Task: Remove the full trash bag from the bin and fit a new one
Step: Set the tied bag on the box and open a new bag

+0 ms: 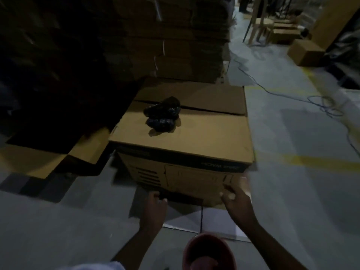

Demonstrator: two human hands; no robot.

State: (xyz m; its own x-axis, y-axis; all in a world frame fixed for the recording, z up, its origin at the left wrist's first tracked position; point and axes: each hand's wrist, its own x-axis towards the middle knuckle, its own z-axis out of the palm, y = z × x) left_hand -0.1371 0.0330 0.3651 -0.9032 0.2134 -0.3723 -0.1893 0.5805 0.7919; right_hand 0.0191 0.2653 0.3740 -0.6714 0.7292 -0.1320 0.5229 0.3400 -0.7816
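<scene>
The crumpled black trash bag [162, 114] sits bunched on top of a closed cardboard box [204, 133], over the left part of the seam where the flaps meet. It lies well up and away from both my hands, which are down at the box's near face, so neither hand touches it.

My left hand [154, 204] is curled into a loose fist at the lower left of that face, its fingers closed around something dark there; the blur keeps me from telling just what it is. A thin dark line runs down from that spot toward me. My right hand [234, 197] is at the lower right corner of the same face, fingers bent against the cardboard, but I cannot tell if it really grips the edge or only presses on it.

Below my hands, at the bottom edge of the view, is a red rounded rim [208, 250], which may be the bin. A pale flat sheet [218, 223] lies on the grey floor [292, 182] under the box. Left of the box are dark flattened cartons [58, 149]; behind it stands a tall stack of cardboard [175, 36]. A blue cable [311, 100] trails across the floor at right, near a yellow floor line [315, 160].
</scene>
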